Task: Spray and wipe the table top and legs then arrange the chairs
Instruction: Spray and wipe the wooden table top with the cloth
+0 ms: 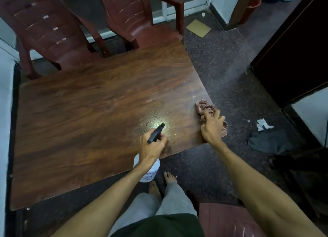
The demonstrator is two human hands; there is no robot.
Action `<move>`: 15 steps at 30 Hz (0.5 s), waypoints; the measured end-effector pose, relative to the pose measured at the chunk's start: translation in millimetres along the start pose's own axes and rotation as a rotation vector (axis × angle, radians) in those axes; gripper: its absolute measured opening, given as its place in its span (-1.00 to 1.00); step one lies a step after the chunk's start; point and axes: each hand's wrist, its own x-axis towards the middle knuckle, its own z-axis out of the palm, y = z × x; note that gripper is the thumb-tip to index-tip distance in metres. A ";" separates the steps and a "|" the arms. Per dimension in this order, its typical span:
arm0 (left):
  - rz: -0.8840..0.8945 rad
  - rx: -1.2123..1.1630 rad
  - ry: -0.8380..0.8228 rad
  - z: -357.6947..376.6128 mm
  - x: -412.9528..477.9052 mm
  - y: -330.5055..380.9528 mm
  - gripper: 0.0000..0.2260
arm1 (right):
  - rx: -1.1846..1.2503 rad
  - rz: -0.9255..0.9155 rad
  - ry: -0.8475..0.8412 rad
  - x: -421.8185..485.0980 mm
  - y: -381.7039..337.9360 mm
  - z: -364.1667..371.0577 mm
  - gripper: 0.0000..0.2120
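A dark wood-grain table top [92, 109] fills the middle of the view, with wet droplets near its right corner. My left hand [150, 146] grips a white spray bottle [148, 169] by its black trigger head, nozzle aimed at the wet patch. My right hand [212, 128] presses a pinkish patterned cloth [204, 107] flat on the table's right edge. Two maroon plastic chairs, one at the left [51, 32] and one at the right [142, 23], stand at the far side. A third maroon chair [229, 217] shows beside my right leg.
A dark cabinet [298, 55] stands at the right. On the floor lie a grey cloth [268, 142], crumpled white paper [263, 124] and a piece of cardboard [198, 28]. A white wall [5, 112] runs along the table's left side. My bare feet [163, 181] are near the table edge.
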 end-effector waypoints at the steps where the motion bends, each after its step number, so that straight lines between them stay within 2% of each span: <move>1: 0.001 -0.005 0.006 -0.9 3.3 2.4 -0.86 | -0.013 -0.067 -0.040 -11.0 -7.1 6.6 -0.42; 5: 0.024 -0.033 0.044 -4.9 15.4 8.4 -0.85 | -0.021 -0.396 -0.187 -45.1 -7.4 24.6 -0.36; 6: 0.024 -0.037 0.043 -4.5 18.5 8.4 -0.84 | -0.023 -0.384 -0.170 -29.0 -7.7 21.2 -0.36; 10: 0.017 -0.082 0.052 -1.3 29.8 8.1 -0.86 | -0.018 -0.071 -0.080 42.0 -24.0 -4.4 -0.45; 11: 0.012 -0.093 0.047 -0.1 30.4 11.5 -0.85 | -0.021 -0.096 -0.101 39.8 -26.5 -5.4 -0.44; 15: -0.026 -0.114 0.071 9.6 39.4 19.9 -0.81 | -0.085 -0.405 -0.236 -15.7 -11.9 6.4 -0.34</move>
